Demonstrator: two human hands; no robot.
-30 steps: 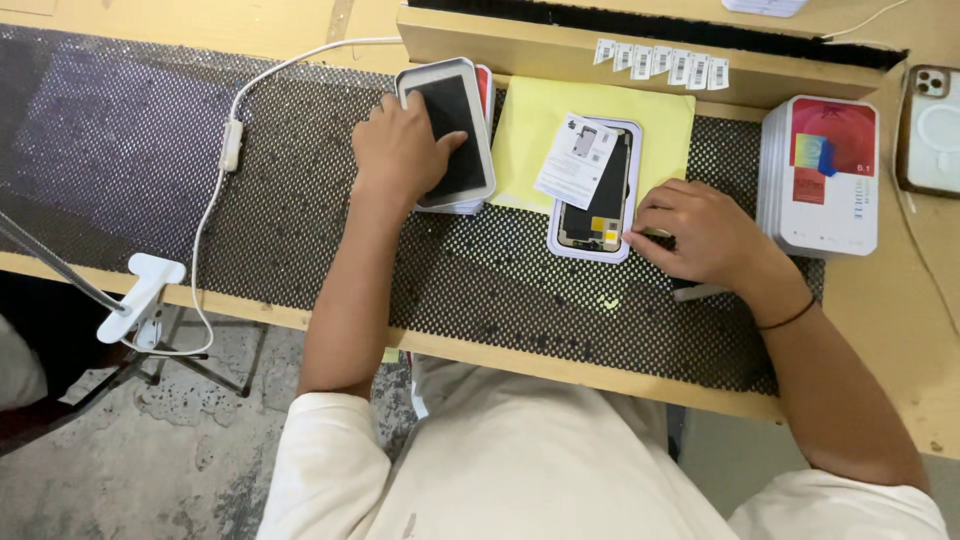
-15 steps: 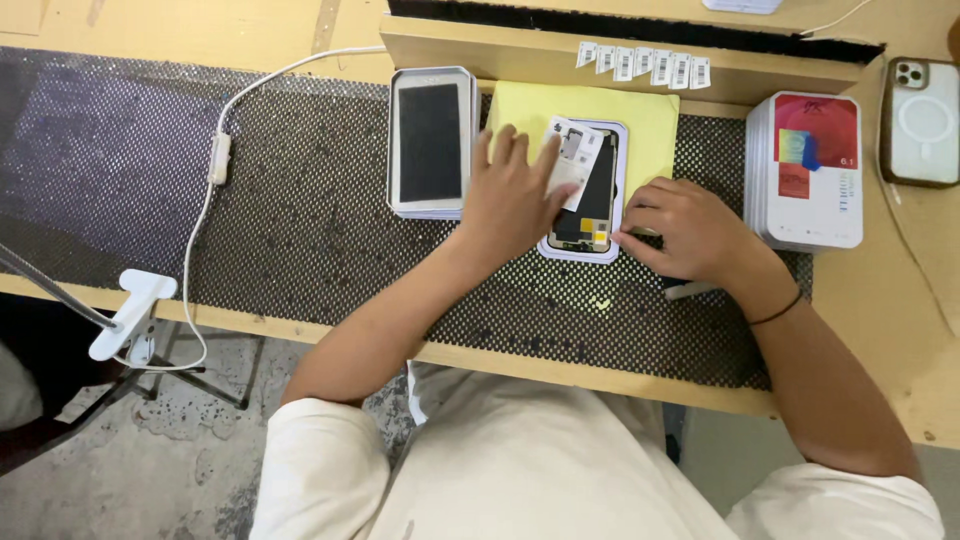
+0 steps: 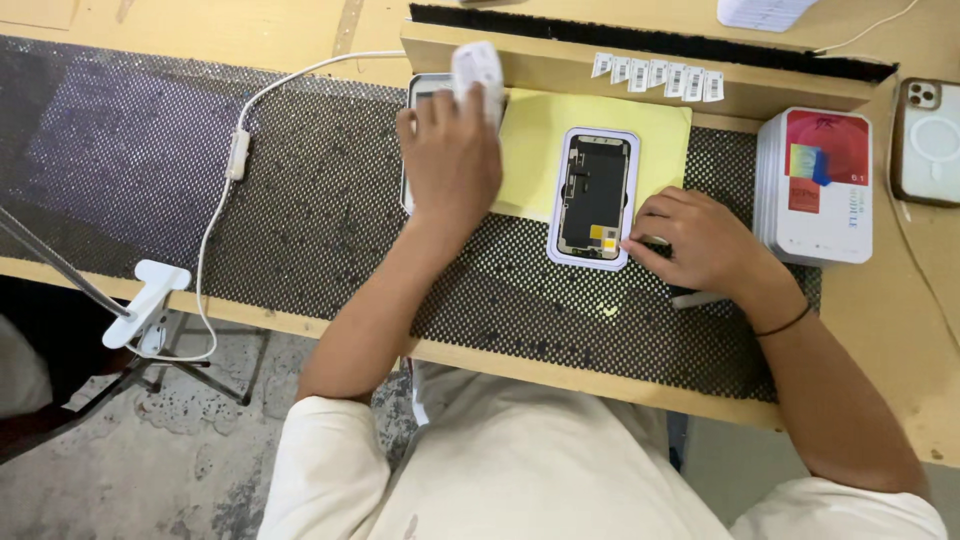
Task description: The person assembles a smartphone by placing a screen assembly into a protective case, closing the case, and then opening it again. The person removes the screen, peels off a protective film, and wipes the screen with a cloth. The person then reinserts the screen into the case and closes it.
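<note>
My left hand (image 3: 452, 150) is closed around a small white piece (image 3: 477, 68), blurred, lifted above the back edge of the mat (image 3: 300, 230). Half a second ago that hand lay on the screen part (image 3: 593, 197), and a white card covered its upper half. The card is gone from it now, so the bare dark back with its yellow tab shows. I judge the card is what I hold. My right hand (image 3: 705, 245) rests with fingertips on the part's lower right corner, pinning it, not gripping. The part lies flat, half on the yellow sheet (image 3: 540, 130). A second unit (image 3: 420, 90) sits mostly hidden beneath my left hand. Boxes (image 3: 815, 185) stand to the right.
</note>
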